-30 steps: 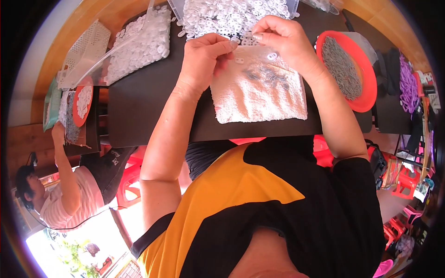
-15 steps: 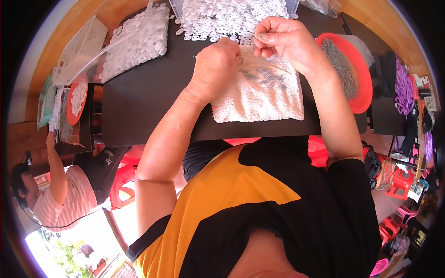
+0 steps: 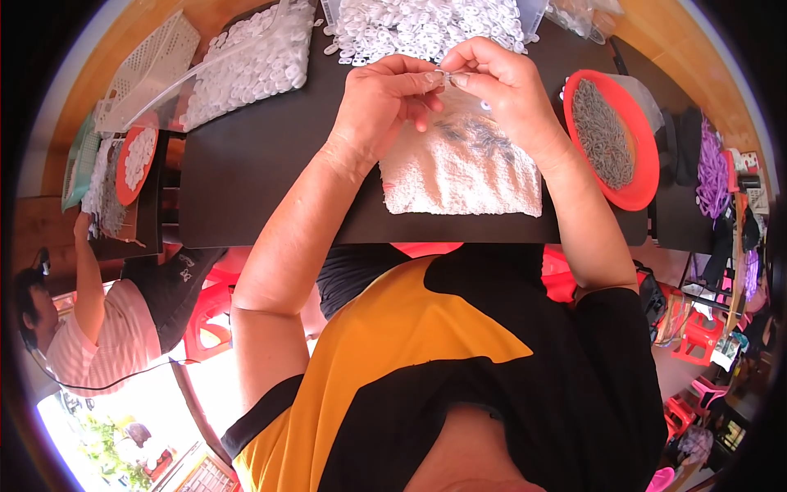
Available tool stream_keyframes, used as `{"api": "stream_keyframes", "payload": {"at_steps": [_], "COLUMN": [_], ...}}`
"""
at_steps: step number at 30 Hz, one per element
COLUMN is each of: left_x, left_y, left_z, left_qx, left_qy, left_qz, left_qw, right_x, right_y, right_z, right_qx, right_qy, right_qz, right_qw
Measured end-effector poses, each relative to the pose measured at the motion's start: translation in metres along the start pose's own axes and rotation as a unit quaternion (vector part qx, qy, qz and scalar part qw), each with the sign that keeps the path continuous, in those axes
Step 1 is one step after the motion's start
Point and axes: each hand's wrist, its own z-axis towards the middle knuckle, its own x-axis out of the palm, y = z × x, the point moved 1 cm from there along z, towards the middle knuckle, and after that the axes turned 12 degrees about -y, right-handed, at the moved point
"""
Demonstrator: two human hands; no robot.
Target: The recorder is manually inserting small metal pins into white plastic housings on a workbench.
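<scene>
Both hands meet fingertip to fingertip above the far edge of a pale towel. My left hand (image 3: pixel 373 102) pinches one side of a small white piece (image 3: pixel 445 76), its lower fingers curled loosely. My right hand (image 3: pixel 508 94) grips the other side between thumb and forefinger. The exact shape of the piece is mostly covered by fingertips. Another white bit (image 3: pixel 485 105) shows just below my right hand. On the towel (image 3: pixel 459 189) lie several small thin grey pieces (image 3: pixel 484 135). Just beyond the hands spreads a heap of white oval pieces with holes (image 3: pixel 426 29).
A red tray (image 3: pixel 648 184) of grey pieces stands at the right, near purple strands (image 3: pixel 713 168). Far left is a clear bag of white pieces (image 3: pixel 246 70) beside a white basket (image 3: pixel 156 57). At another table on the left sits a person (image 3: pixel 106 328) by a red dish (image 3: pixel 135 168).
My hands were apart and have come together at the fingertips around the small white piece. My left hand has turned and its fingers now show. The view has shifted slightly.
</scene>
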Motion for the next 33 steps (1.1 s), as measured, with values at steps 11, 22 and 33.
{"api": "stream_keyframes", "payload": {"at_steps": [11,22,33], "left_x": [0.0,0.003,0.006], "left_y": [0.002,0.001,0.002], "left_z": [-0.003,-0.007,-0.009], "left_qx": [-0.008,0.025,0.026], "left_qy": [-0.003,-0.025,-0.034], "left_qz": [0.013,0.027,0.037], "left_qw": [1.0,0.999,0.998], "right_x": [0.006,0.006,0.008], "right_y": [0.008,0.009,0.005], "right_z": [-0.004,-0.004,-0.004], "right_qx": [-0.09,-0.113,-0.12], "right_qy": [-0.033,-0.039,-0.043], "right_qz": [-0.081,-0.091,-0.088], "right_qw": [0.992,0.989,0.988]}}
